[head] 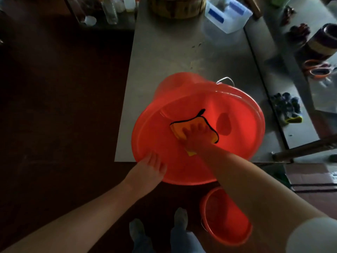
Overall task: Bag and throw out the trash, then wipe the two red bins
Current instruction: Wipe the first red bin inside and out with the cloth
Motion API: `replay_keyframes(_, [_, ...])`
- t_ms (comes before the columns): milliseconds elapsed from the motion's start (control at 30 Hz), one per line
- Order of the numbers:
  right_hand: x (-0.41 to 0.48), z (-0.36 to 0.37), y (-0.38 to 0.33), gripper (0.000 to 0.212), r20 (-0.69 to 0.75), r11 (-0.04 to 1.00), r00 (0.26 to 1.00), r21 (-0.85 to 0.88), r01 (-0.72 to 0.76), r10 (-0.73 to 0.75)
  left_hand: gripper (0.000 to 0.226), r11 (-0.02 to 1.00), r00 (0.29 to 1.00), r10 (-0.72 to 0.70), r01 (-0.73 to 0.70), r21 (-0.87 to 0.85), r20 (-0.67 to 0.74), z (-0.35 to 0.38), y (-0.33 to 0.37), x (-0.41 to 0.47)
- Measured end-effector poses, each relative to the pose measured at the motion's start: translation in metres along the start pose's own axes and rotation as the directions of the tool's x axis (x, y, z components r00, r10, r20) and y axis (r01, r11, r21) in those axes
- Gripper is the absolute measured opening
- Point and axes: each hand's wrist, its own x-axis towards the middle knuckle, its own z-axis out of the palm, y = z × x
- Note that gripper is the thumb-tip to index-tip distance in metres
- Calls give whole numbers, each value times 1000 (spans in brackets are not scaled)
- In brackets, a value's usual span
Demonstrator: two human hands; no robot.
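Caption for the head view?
Right hand presses a yellow cloth inside the tilted red bin, left hand rests on its rim; second red bin on floor.
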Motion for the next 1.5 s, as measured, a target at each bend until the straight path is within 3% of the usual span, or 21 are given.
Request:
replay_keyframes(67, [4,-4,12,61,-58,999,998,-53,-2,-1,43,1000,1000,-9,9,30,2,2,2,1])
replay_keyframes(200, [10,-1,10,62,49,983,998,-179,-39,48,39,1000,1000,-4,4,10,8,-2,5,4])
replay_keyframes(300, [5,7,-15,65,105,995,991,-62,-80,86,38,1000,1000,3,-3,4,-21,-2,5,4])
replay_keyframes(433, [4,11,-69,69,241,968,968,221,-122,67,52,998,999,-17,19,55,-33,5,7,2])
replay_keyframes(533, [5,7,-82,68,178,953,984,301,-44,-11,57,1000,1000,-2,2,5,-15,0,0,-1])
replay_keyframes(667, [10,9,-63,66,143,978,980,173,117,-142,53,1000,999,14,-15,-16,-46,1,2,-5])
replay_keyframes(767, [20,5,-31,63,129,996,988,-31,83,-78,49,1000,997,18,-19,-7,-76,9,9,-5])
replay_keyframes(900, [21,-1,6,52,-33,968,999,-250,23,-32,46,999,996,35,-34,9,-80,12,7,-4])
replay_keyframes(1067, [-8,9,-12,66,83,986,991,-136,-92,104,45,999,998,14,-12,42,-62,2,8,-3])
replay_keyframes(1167, [-44,17,-39,70,55,999,998,-27,-40,41,43,997,998,13,-8,72,-66,-9,6,-3])
replay_keyframes(1267, [-73,12,-46,75,149,971,989,239,-23,-14,40,996,999,31,-29,86,-16,-16,3,-8])
replay_keyframes(1300, [-80,12,-41,74,157,974,987,226,1,-38,38,994,999,45,-43,98,-19,-17,2,-11])
replay_keyframes(1400, [-89,12,-7,64,65,993,996,-96,62,-56,37,994,995,83,-78,78,-54,-9,-1,-17])
replay_keyframes(1500, [-85,-2,30,59,-15,956,999,-290,43,-50,43,990,992,84,-73,121,-93,-1,4,-14])
